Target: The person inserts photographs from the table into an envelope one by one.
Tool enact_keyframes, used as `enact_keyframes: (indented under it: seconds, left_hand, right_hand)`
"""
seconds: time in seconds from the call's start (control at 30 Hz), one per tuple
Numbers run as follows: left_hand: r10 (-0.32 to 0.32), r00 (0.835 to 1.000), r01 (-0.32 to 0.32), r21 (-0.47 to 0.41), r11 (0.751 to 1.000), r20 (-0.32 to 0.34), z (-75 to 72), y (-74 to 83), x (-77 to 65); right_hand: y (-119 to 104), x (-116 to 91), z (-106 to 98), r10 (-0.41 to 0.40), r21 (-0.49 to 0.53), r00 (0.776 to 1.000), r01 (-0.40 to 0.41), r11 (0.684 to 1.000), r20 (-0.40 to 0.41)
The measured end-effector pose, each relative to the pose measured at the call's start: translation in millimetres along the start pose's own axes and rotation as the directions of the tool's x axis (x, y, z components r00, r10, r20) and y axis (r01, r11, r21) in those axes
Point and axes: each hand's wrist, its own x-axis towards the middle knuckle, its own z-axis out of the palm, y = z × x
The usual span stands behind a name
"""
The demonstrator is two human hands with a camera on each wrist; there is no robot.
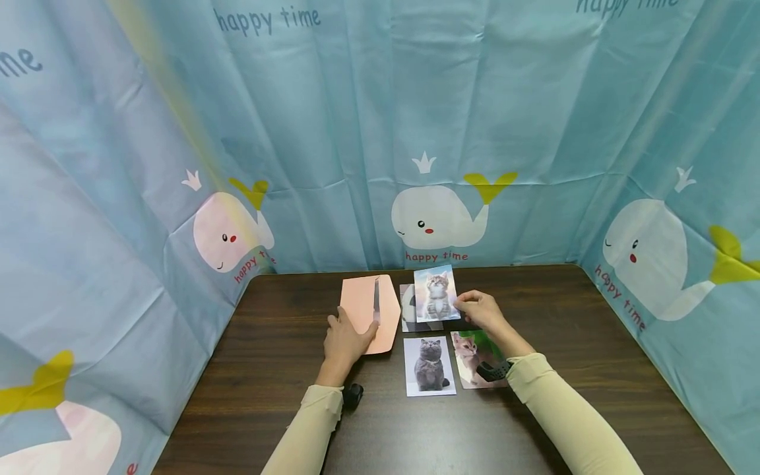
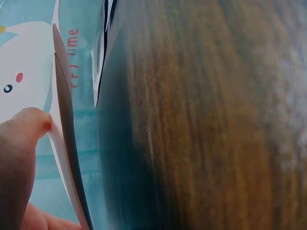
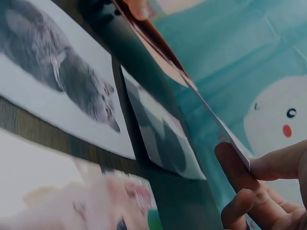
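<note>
My left hand (image 1: 346, 340) holds a peach envelope (image 1: 358, 297), thumb at the slit where a dark strip shows; the flap points right. In the left wrist view the thumb (image 2: 29, 127) presses the envelope (image 2: 61, 110), which is tilted up off the table. Thumb and fingers of my right hand (image 1: 483, 311) pinch the lower right edge of a kitten picture card (image 1: 437, 293). Seen edge-on in the right wrist view, this card (image 3: 217, 120) is raised, its far edge overlapping the envelope's flap (image 3: 168, 67).
Below the raised card lies a black-and-white animal picture (image 1: 408, 310). Nearer me are a grey cat picture (image 1: 429, 366) and a pinkish kitten picture (image 1: 466, 359), partly under my right wrist. The dark wooden table (image 1: 285, 330) ends at a blue whale-print curtain (image 1: 332, 218).
</note>
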Motion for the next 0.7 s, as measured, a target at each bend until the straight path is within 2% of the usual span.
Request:
enact_keyframes:
  seconds: [0.4,0.7]
  left_hand:
    - [-0.002,1.000,0.002,-0.003,1.000,0.014,0.4,1.0,-0.7]
    - [-0.003,1.000,0.003,0.000,1.000,0.010,1.9,1.1,0.4]
  right_hand:
    - [-5,-1,29,-0.022,0.032,0.999,0.021,0.999,0.024]
    - [-4,2,52,-0.048,-0.019,0.999,0.049,0.999,0.023]
